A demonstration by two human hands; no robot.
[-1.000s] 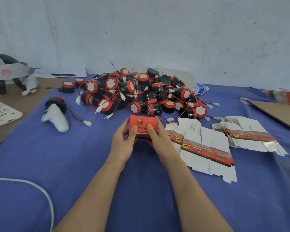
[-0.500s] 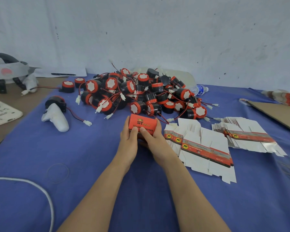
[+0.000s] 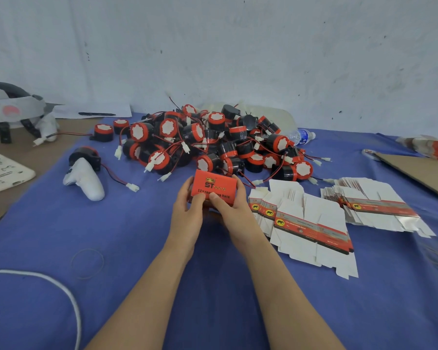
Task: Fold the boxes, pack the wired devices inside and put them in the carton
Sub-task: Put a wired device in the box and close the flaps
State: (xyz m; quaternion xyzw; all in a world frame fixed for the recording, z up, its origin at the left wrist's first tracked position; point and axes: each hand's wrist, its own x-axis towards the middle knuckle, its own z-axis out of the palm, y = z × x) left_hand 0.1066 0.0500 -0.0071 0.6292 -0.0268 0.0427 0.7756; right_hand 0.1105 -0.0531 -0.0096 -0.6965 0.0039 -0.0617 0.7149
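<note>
Hands: left hand (image 3: 187, 210) and right hand (image 3: 234, 210) both grip 1 red box (image 3: 214, 188), thumbs on its near face
Box: between the 2 hands; long axis left to right
Devices: pile of wired devices (image 3: 213, 145) just beyond the box; both hands equally near
Blanks: flat boxes (image 3: 309, 223) just right of the right hand
Surface: blue cloth (image 3: 111, 236); white wall (image 3: 213, 46) behind

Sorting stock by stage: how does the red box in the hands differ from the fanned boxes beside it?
The red box is folded into a block; the flat boxes lie unfolded. The left hand and right hand grip the red box; the flat boxes rest on the blue cloth. The red box shows a red face; the flat boxes mostly white with a red band. Both carry red print.
</note>
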